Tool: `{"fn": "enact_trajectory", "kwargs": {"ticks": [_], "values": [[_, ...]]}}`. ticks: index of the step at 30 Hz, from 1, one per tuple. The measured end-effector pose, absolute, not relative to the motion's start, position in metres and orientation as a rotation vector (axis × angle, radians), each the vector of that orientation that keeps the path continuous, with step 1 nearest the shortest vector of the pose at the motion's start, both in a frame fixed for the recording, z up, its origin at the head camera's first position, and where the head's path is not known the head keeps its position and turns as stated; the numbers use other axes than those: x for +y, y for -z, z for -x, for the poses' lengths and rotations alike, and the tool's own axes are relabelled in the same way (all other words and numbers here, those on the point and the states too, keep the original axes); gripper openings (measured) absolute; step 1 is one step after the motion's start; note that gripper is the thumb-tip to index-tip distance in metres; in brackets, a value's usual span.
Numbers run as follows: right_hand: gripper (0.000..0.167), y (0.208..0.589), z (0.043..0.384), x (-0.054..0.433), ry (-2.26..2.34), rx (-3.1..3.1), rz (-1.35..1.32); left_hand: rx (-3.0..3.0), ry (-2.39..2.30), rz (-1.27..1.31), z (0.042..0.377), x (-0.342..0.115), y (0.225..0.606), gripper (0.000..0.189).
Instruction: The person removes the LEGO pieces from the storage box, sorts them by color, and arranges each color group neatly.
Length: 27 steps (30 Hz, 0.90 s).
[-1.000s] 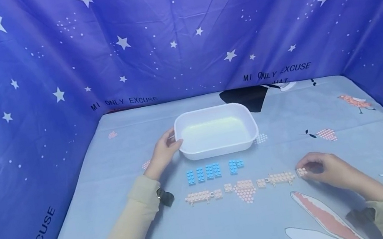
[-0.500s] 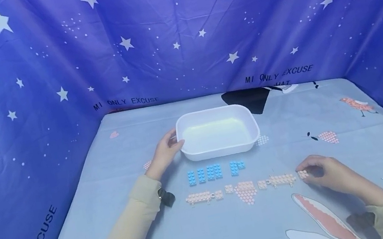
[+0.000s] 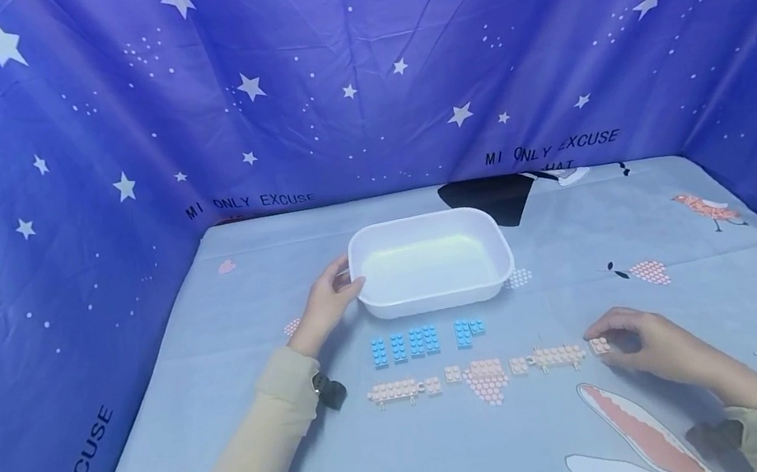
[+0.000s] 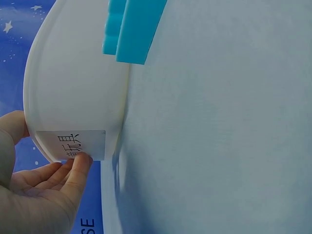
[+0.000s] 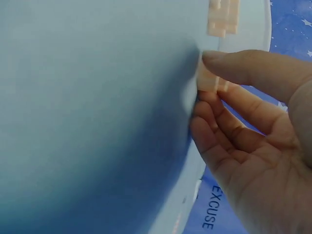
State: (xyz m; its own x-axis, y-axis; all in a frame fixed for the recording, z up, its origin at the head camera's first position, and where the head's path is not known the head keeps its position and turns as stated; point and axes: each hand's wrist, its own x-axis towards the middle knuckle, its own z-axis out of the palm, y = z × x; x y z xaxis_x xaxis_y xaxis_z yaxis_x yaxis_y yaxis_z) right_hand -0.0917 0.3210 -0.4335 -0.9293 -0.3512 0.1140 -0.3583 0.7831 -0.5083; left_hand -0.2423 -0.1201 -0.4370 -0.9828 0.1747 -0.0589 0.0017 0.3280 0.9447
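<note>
My left hand (image 3: 326, 301) grips the left end of a white plastic basin (image 3: 438, 301), thumb over the rim and fingers against the outer wall; a paper label (image 4: 90, 141) shows under the fingertips in the left wrist view. At the right end of a row of pale pink pieces, my right hand (image 3: 656, 346) pinches a small pale pink building brick (image 5: 208, 78) between thumb and fingers, at the cloth. Just left of it lies a longer pink brick piece (image 3: 558, 356) with small side pegs. The basin holds nothing visible.
Several blue bricks (image 3: 417, 342) lie in a row in front of the basin. Further pink bricks (image 3: 395, 391) line up nearer the body, one over a printed pink heart (image 3: 489, 393). A patterned cloth (image 3: 462, 464) covers the table, and a starry curtain (image 3: 359, 122) stands behind.
Both hands keep their places on the basin and the pink brick. The whole head view has shifted slightly downward, with no visible movement of the bricks.
</note>
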Motion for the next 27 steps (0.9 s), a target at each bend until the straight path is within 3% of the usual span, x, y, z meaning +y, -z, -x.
{"fn": "enact_trajectory", "kwargs": {"ticks": [19, 27], "values": [[0.039, 0.422, 0.097, 0.325, -0.893, -3.004, -0.799, 2.466, -1.716, -0.182, 0.242, -0.121, 0.439, 0.063], [0.042, 0.413, 0.105, 0.318, -1.035, -3.099, -0.77, 2.488, -1.683, -0.179, 0.241, -0.121, 0.439, 0.063]]}}
